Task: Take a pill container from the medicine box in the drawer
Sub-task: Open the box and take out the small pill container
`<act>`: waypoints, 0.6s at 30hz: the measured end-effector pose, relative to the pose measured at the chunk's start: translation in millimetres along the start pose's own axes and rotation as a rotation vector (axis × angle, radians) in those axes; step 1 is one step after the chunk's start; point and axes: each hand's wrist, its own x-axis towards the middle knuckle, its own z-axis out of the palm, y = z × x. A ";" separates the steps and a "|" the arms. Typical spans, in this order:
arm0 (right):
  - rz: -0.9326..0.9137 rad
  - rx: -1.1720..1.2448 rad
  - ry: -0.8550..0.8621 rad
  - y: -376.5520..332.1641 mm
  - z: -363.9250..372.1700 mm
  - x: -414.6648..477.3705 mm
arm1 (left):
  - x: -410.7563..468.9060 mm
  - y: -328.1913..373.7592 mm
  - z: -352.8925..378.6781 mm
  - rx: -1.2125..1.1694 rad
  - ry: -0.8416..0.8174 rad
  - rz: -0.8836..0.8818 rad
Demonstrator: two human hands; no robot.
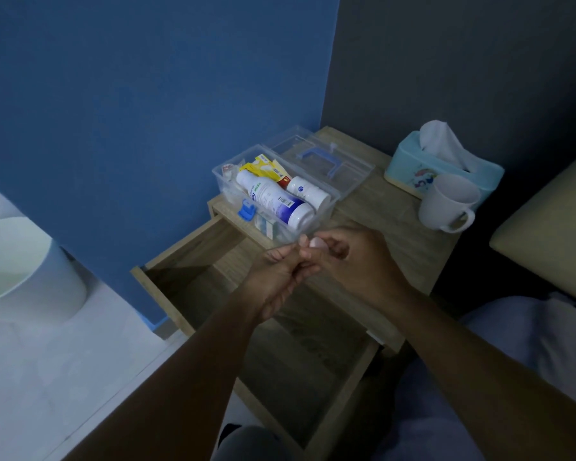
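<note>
While the medicine box (276, 194) sits lidless on the worktop (396, 221) above the open drawer (193, 261), left hand (276, 277) and right hand (353, 261) meet, each grip pinching something small and pale (318, 242), perhaps the pill container; I cannot tell.

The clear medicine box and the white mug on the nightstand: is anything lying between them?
No. In the head view, bare wooden nightstand top separates the medicine box from the white mug. The box's clear lid lies farther back.
</note>
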 end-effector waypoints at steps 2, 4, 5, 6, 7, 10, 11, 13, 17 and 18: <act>-0.077 -0.020 -0.001 0.1 -0.5 -0.6 | -0.3 0.2 -0.4 -0.019 -0.033 0.018; -0.151 0.017 0.025 1.4 -1.4 -1.7 | 2.1 0.5 -1.1 -0.046 -0.056 0.041; -0.175 0.048 0.037 2.4 -2.0 -2.5 | 4.1 0.3 -1.4 -0.060 -0.067 0.046; -0.184 0.087 0.045 3.0 -2.3 -3.6 | 5.5 0.6 -0.7 -0.077 -0.078 0.048; -0.172 0.136 0.050 3.4 -3.0 -5.2 | 6.1 1.2 0.8 -0.094 -0.087 0.048; -0.071 0.328 0.037 5.1 -6.1 -8.9 | 8.6 1.1 5.5 -0.101 -0.103 0.054; -0.051 0.369 0.023 6.3 -7.4 -9.7 | 8.6 1.2 7.9 -0.101 -0.101 0.051; -0.035 0.412 -0.013 9.3 -10.1 -10.1 | 9.5 0.0 11.0 -0.109 -0.093 0.051; -0.009 0.426 -0.086 13.9 -15.9 -6.6 | 10.8 -2.6 11.7 -0.126 -0.068 0.040; 0.014 0.373 -0.085 13.7 -17.3 -5.7 | 10.6 -3.1 11.6 -0.124 -0.070 0.032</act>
